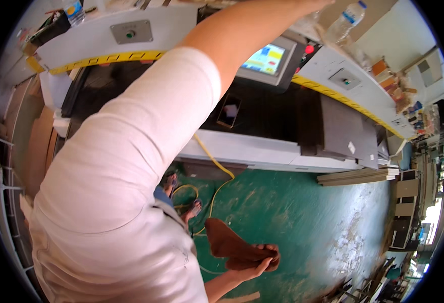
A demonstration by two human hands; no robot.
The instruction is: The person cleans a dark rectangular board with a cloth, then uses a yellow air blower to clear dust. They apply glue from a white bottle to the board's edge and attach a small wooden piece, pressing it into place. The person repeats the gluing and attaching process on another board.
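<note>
My left arm in a pale sleeve reaches up across the view, over the machine's front. Only a sliver of my left hand (317, 4) shows at the top edge, its fingers cut off, near a clear plastic bottle (344, 24) with a blue cap. Low in the middle, my right hand (257, 267) is closed around a brown cloth (227, 240). Part of the cloth sticks out to the upper left of the hand, above the green floor. A lit touch screen (266, 60) is partly covered by my left forearm.
A long machine with a white panel and yellow striped edge (333, 93) spans the far side. Dark brown boards (340, 126) lie on its right end; long pale boards (358, 175) are stacked below. A yellow hose (214, 160) trails onto the green floor (292, 217) near feet in sandals.
</note>
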